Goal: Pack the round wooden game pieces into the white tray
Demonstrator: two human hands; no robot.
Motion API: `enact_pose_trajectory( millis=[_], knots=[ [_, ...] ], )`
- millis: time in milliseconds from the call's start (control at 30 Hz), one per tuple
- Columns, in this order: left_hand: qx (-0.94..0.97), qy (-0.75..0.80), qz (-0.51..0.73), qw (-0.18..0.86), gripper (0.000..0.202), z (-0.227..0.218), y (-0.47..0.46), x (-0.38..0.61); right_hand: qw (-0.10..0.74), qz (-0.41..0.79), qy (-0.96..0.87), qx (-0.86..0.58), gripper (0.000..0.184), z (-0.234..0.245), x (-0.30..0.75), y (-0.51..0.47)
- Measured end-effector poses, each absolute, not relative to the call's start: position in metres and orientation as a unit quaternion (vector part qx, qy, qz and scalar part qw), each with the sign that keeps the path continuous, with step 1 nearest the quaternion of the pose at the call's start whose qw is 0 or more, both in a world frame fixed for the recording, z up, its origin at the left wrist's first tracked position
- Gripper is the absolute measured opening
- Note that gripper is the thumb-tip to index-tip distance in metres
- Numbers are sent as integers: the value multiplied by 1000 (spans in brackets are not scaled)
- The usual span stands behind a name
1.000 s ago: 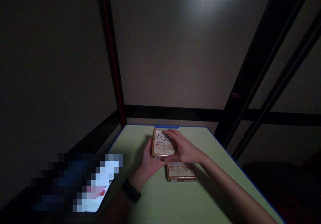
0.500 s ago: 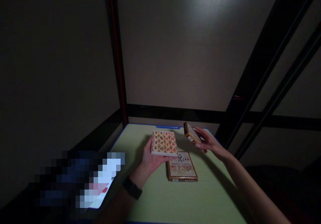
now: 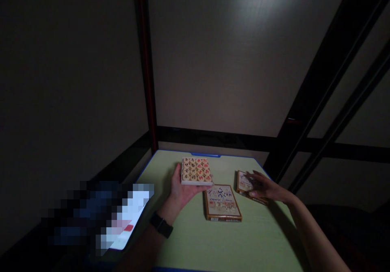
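Note:
My left hand (image 3: pixel 180 192), palm up, holds a shallow white tray (image 3: pixel 197 183) above the table. Rows of round wooden Chinese chess pieces (image 3: pixel 196 169) fill it, marked in black on the left and red on the right. A box lid (image 3: pixel 244 180) with brown edges lies at the right side of the table. Over its right part is my right hand (image 3: pixel 266 187), fingers spread and casting a shadow on it; the thumb is at the near edge. Between the hands a Chinese chess box (image 3: pixel 222 202) lies flat, printed side up.
The green table (image 3: pixel 189 239) has a blue rim. At the left is a lit screen (image 3: pixel 131 215), partly blurred out. Behind the table stands a pale wall (image 3: pixel 213 68), with dark beams (image 3: pixel 307 113) at the right.
My right hand has moved down and to the right, setting the box lid on the table. The tray in my left hand has shifted slightly left and tilted flatter.

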State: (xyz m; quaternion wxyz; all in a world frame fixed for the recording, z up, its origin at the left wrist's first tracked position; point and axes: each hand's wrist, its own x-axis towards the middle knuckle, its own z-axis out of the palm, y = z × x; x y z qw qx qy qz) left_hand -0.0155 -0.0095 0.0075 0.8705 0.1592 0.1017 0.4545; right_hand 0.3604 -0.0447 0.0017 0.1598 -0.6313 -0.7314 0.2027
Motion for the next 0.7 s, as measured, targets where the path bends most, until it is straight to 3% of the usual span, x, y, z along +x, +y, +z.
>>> enact_pose_trajectory(
  millis=[200,333,533,700],
  knots=[
    [132,125,502,846,80,13,-5,-21,294,96,-732,-607,64,28,307,-30],
    [92,132,526,835,72,12,3,-25,330,74,-782,-524,64,51,219,-10],
    [75,135,580,800,52,7,14,-31,228,105,-821,-512,71,69,89,24],
    [87,114,628,765,45,13,19,-32,125,174,-811,-544,76,55,46,42]
  ],
)
